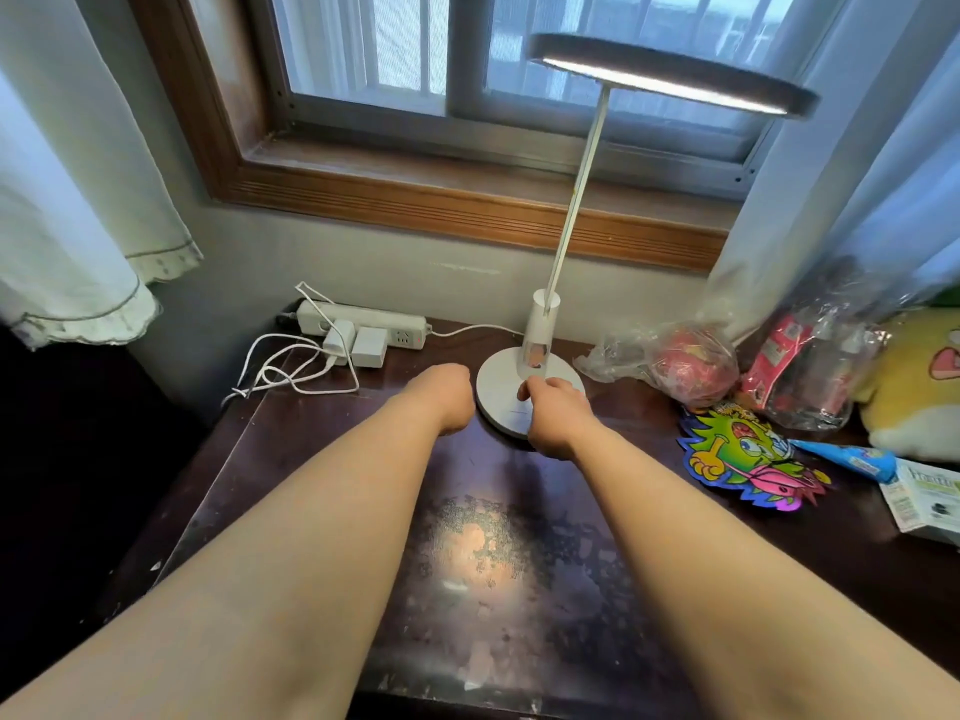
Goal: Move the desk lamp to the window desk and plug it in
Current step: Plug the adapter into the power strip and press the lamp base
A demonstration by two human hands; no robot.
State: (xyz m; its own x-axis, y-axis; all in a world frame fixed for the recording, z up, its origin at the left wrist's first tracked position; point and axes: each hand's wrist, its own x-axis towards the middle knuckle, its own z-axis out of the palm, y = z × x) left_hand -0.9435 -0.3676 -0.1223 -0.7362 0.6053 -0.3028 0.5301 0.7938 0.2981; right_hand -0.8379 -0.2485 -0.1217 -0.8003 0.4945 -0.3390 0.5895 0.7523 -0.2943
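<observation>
Pressing fingertips onto the round base of the lit desk lamp (540, 324), the right hand (553, 413) grasps nothing, its fingers curled. The left hand (441, 400), just left of the base, is bent downward; its grip cannot be told. Beyond it lies a power strip (363, 324) on the window desk (498, 553).

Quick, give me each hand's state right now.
Left hand: loosely curled, holding nothing, beside the lamp base.
Right hand: fingers curled, resting on the lamp base; no grasp visible.

lamp (540, 324) white | desk (519, 563) dark brown | power strip (363, 322) white
</observation>
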